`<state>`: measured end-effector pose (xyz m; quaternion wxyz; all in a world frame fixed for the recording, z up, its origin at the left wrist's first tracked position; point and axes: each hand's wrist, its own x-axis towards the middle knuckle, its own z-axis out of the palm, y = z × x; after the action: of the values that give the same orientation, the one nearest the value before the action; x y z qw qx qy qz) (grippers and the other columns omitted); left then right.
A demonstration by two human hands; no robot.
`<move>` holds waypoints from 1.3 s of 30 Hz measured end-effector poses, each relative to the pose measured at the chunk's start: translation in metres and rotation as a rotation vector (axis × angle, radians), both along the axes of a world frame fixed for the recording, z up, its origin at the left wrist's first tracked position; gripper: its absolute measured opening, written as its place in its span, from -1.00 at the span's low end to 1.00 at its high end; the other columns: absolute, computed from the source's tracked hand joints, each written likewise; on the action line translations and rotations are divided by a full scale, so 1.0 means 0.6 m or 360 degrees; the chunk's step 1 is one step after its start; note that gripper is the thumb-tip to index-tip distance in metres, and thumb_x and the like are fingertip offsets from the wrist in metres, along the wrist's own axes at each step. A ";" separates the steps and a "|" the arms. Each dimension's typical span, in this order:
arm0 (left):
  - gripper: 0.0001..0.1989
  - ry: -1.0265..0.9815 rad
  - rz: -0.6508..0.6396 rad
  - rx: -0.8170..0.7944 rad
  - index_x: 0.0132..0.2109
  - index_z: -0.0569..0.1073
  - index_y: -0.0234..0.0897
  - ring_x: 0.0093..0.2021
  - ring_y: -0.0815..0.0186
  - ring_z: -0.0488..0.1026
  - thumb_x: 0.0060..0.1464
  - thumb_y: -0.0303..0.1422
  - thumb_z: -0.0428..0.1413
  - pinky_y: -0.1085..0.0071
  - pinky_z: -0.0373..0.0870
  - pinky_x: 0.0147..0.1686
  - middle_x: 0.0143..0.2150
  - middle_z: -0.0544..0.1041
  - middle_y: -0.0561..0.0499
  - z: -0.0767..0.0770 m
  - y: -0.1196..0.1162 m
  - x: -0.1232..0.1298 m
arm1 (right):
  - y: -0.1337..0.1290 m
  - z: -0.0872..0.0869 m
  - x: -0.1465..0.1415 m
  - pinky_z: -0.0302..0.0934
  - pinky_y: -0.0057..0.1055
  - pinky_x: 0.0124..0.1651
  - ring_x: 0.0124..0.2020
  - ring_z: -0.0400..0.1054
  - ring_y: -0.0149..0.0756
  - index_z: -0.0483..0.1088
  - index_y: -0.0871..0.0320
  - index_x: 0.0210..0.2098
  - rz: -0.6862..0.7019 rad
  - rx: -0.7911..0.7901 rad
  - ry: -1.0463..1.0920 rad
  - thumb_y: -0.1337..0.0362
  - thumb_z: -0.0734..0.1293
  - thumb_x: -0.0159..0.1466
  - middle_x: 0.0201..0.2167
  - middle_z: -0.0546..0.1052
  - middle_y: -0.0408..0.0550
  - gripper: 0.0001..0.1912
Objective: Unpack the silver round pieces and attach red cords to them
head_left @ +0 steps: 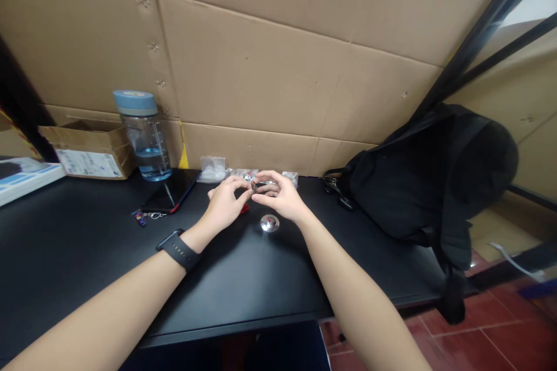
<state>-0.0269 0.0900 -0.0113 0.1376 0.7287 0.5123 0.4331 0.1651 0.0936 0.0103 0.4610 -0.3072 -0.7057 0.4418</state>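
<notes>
The landmark is a round silver metal disc with a raised middle, lying flat on the black tabletop. Far left of the disc, at the table's edge, is a flat white item with blue markings. Nearer, but still well left of and beyond the disc, stand an open brown cardboard box with a white label and a clear plastic bottle with a light-blue lid, side by side. Left of the disc lie a small multicoloured charm with a metal clasp and a black phone with a red edge.

Beyond the disc and to its left is a clear plastic packet. The left hand, with a black-strapped watch at the wrist, is left of the disc and beyond it, its thumb and fingers pinched on a small dark, shiny piece. A bright red item, partly hidden, shows beneath that hand.

The small piece is above and beyond the disc. The right hand meets it from the other side, thumb and fingers drawn in narrowly around it. Beyond the disc, 2 more clear packets show partly behind the hands. Well right of the disc rests a black fabric backpack.

The step in hand looks like fine 2-handed fingertip handling of the piece; from here, any move calls for a light, steady pinch. Its exact shape is too small to tell.
</notes>
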 end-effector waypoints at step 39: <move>-0.88 -0.0141 0.0003 0.0224 -0.25 0.63 -0.14 0.00 0.14 0.51 0.15 -0.23 0.23 0.16 0.37 0.08 -0.11 0.56 0.01 -0.005 0.001 -0.001 | 0.019 -0.017 -0.002 0.34 -0.41 -0.20 -0.25 0.50 -0.30 0.44 0.16 -0.23 -0.0064 0.0043 -0.0232 0.00 0.37 0.32 -0.31 0.56 -0.07 -0.68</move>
<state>-0.0278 0.0904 -0.0146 0.1083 0.7163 0.4747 0.4999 0.1641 0.1051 0.0003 0.4212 -0.3465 -0.7370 0.3993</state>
